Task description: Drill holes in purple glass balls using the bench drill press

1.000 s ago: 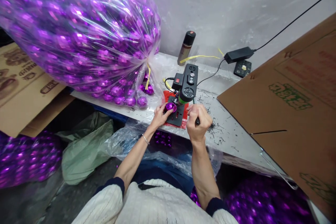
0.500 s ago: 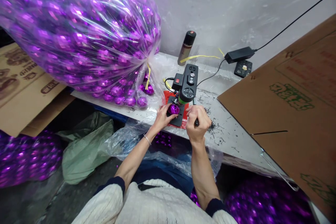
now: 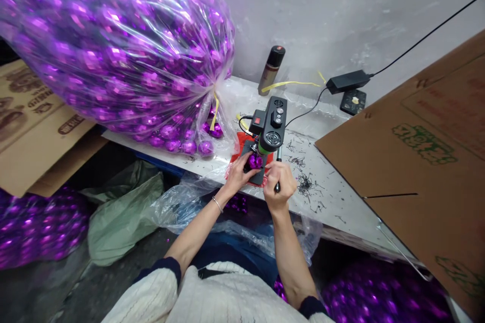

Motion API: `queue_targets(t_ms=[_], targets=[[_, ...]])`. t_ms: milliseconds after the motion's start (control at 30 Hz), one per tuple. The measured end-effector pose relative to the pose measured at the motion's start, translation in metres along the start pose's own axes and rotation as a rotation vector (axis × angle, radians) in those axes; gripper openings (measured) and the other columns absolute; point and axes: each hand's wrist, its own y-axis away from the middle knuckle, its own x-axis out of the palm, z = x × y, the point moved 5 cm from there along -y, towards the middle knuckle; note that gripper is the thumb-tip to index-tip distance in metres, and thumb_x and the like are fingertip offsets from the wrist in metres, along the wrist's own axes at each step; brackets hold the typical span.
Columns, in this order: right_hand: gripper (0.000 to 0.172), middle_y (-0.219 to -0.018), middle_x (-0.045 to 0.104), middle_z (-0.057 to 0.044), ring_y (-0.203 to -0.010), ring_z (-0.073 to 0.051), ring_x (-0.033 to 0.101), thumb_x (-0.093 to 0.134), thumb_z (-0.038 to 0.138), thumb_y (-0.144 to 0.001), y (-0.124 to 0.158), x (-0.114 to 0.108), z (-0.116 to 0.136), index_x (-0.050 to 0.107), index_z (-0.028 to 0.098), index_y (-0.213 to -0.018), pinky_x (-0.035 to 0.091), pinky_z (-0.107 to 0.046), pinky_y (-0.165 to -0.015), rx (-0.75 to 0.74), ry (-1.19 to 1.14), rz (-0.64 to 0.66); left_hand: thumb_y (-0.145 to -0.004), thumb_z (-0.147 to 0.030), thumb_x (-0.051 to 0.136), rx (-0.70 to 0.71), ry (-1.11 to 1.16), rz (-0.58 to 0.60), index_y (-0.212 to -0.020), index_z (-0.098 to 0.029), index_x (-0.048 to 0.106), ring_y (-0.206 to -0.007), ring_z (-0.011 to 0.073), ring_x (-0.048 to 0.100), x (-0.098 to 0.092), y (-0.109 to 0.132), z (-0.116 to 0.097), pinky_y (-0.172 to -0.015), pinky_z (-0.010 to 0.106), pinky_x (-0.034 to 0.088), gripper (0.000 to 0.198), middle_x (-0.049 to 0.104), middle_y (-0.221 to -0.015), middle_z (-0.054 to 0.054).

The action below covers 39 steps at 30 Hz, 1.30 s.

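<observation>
A small black bench drill press [image 3: 274, 126] stands on the table. Under its head sits a shiny purple faceted ball [image 3: 255, 161], resting on the black base. My left hand [image 3: 240, 173] grips this ball from the left with thumb and fingers. My right hand [image 3: 279, 184] is closed around the black-tipped lever handle [image 3: 278, 187] at the press's right side. The press's head partly covers the ball's top, so I cannot tell whether the bit touches it. Red plastic sheet [image 3: 238, 145] lies beneath the base.
A large clear bag of purple balls [image 3: 151, 60] fills the back left. Behind the press stands a spray can [image 3: 271, 70]; a black power adapter [image 3: 347, 82] lies farther right. Thin black scraps [image 3: 304, 181] litter the table. A cardboard box [image 3: 417, 161] borders the right.
My right hand has pulled the lever down and slightly toward me. The ball and my left hand have shifted a little right, closer beneath the press's head.
</observation>
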Motion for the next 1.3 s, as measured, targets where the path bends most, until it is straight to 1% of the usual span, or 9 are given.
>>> queue_targets(t_ms=[100, 167, 333, 633, 1033, 1100, 1200, 1233, 1300], targets=[[0.021, -0.076, 0.061, -0.002, -0.073, -0.013, 0.062, 0.042, 0.007, -0.091, 0.016, 0.006, -0.007, 0.052, 0.021, -0.079, 0.049, -0.026, -0.066, -0.031, -0.014, -0.042, -0.087, -0.042, 0.069, 0.005, -0.008, -0.006, -0.138, -0.019, 0.051, -0.124, 0.0271, 0.061, -0.001, 0.0, -0.001, -0.105, 0.045, 0.049, 0.058, 0.063, -0.134, 0.014], [0.02, -0.076, 0.061, -0.002, -0.072, -0.013, 0.061, 0.042, 0.008, -0.092, 0.023, 0.009, -0.011, 0.051, 0.021, -0.08, 0.049, -0.026, -0.066, -0.026, -0.034, -0.061, -0.087, -0.042, 0.068, 0.014, -0.008, -0.008, -0.138, -0.019, 0.051, -0.124, 0.0272, 0.061, -0.001, 0.0, -0.002, -0.105, 0.044, 0.049, 0.058, 0.063, -0.133, 0.015], [0.018, -0.079, 0.062, -0.002, -0.073, -0.014, 0.061, 0.042, 0.012, -0.093, 0.028, 0.012, -0.016, 0.052, 0.022, -0.081, 0.048, -0.029, -0.068, 0.013, -0.054, -0.082, -0.088, -0.041, 0.068, 0.029, -0.01, -0.017, -0.138, -0.018, 0.05, -0.123, 0.0268, 0.061, -0.002, 0.001, -0.003, -0.105, 0.044, 0.049, 0.058, 0.063, -0.133, 0.015], [0.019, -0.083, 0.061, -0.003, -0.075, -0.015, 0.06, 0.04, 0.016, -0.094, 0.036, 0.015, -0.021, 0.05, 0.022, -0.079, 0.048, -0.031, -0.068, 0.009, -0.054, -0.095, -0.087, -0.044, 0.069, 0.031, 0.004, -0.022, -0.138, -0.017, 0.051, -0.123, 0.0281, 0.061, 0.0, 0.001, 0.0, -0.105, 0.045, 0.049, 0.061, 0.063, -0.133, 0.016], [0.021, -0.078, 0.056, -0.002, -0.072, -0.014, 0.058, 0.037, 0.012, -0.095, 0.038, 0.018, -0.023, 0.047, 0.022, -0.08, 0.046, -0.031, -0.068, -0.007, -0.064, -0.117, -0.088, -0.042, 0.068, 0.049, 0.004, -0.023, -0.138, -0.018, 0.05, -0.124, 0.028, 0.061, 0.0, 0.001, 0.0, -0.105, 0.046, 0.05, 0.058, 0.063, -0.133, 0.016], [0.021, -0.077, 0.056, -0.002, -0.07, -0.014, 0.056, 0.037, 0.011, -0.094, 0.042, 0.02, -0.023, 0.047, 0.021, -0.079, 0.045, -0.03, -0.066, -0.036, -0.052, -0.116, -0.088, -0.041, 0.067, 0.047, 0.002, -0.023, -0.137, -0.019, 0.05, -0.123, 0.0276, 0.061, -0.001, 0.001, 0.0, -0.104, 0.046, 0.05, 0.057, 0.063, -0.133, 0.015], [0.022, -0.076, 0.056, -0.002, -0.067, -0.013, 0.053, 0.039, 0.01, -0.093, 0.043, 0.022, -0.02, 0.046, 0.021, -0.075, 0.043, -0.028, -0.061, -0.117, -0.023, -0.088, -0.09, -0.039, 0.065, 0.051, 0.003, -0.033, -0.137, -0.018, 0.05, -0.124, 0.0271, 0.061, -0.001, 0.002, -0.001, -0.104, 0.046, 0.05, 0.053, 0.064, -0.132, 0.015], [0.023, -0.075, 0.056, -0.002, -0.066, -0.013, 0.052, 0.039, 0.011, -0.093, 0.04, 0.021, -0.019, 0.046, 0.021, -0.074, 0.043, -0.028, -0.06, -0.116, -0.022, -0.089, -0.09, -0.038, 0.065, 0.054, 0.005, -0.037, -0.137, -0.018, 0.051, -0.124, 0.0271, 0.061, -0.001, 0.001, -0.001, -0.104, 0.046, 0.05, 0.053, 0.064, -0.132, 0.015], [0.026, -0.072, 0.055, -0.001, -0.064, -0.012, 0.053, 0.038, 0.011, -0.094, 0.029, 0.016, -0.016, 0.045, 0.021, -0.071, 0.043, -0.028, -0.061, -0.05, -0.035, -0.121, -0.089, -0.038, 0.066, 0.054, 0.008, -0.041, -0.136, -0.018, 0.051, -0.124, 0.0273, 0.061, 0.0, 0.0, -0.001, -0.104, 0.046, 0.05, 0.053, 0.064, -0.131, 0.015]])
